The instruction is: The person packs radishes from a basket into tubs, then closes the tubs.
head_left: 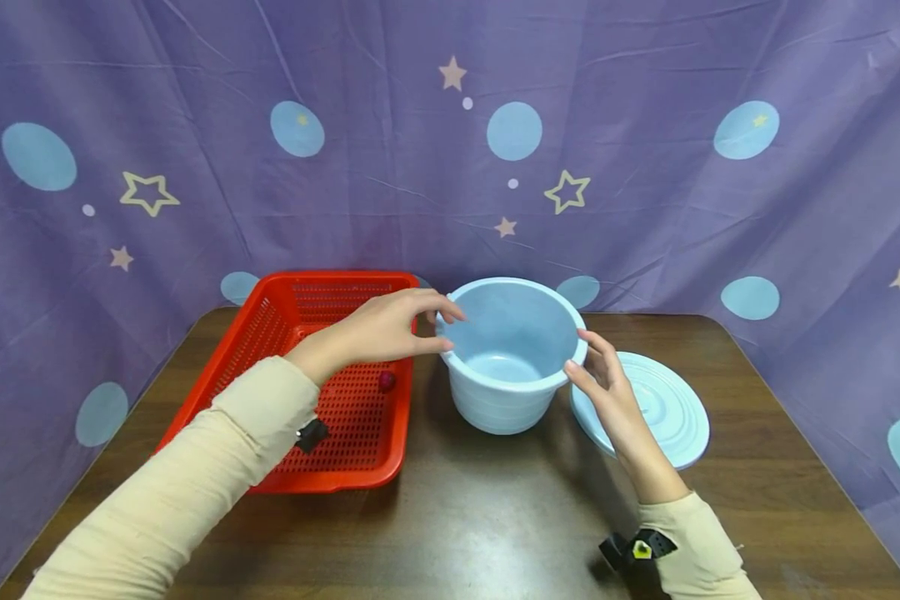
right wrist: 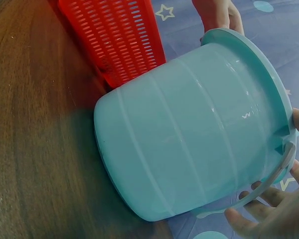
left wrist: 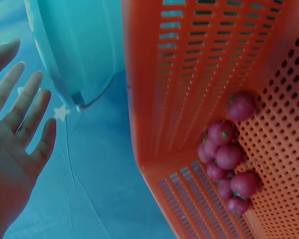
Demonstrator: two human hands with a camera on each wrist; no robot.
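Note:
A light blue bucket [head_left: 501, 404] stands upright on the table, its inside bare as far as the head view shows. Over its left rim hovers my left hand [head_left: 390, 325], fingers loosely extended and holding nothing; the left wrist view shows the palm [left wrist: 15, 144] and spread fingers beside the bucket [left wrist: 84, 45]. At the right rim is my right hand [head_left: 615, 400], thumb and index fingertips touching the edge. In the right wrist view, this hand's [right wrist: 274, 209] other fingers lie loosely bent by the bucket's handle [right wrist: 264, 186].
Left of the bucket stands a red slotted basket [head_left: 401, 417]. Several small round pinkish-red radish-like things [left wrist: 229, 154] lie in it. To the right, a light blue round lid [head_left: 675, 408] lies on the wooden table [head_left: 465, 517]. A purple patterned curtain [head_left: 420, 167] hangs behind.

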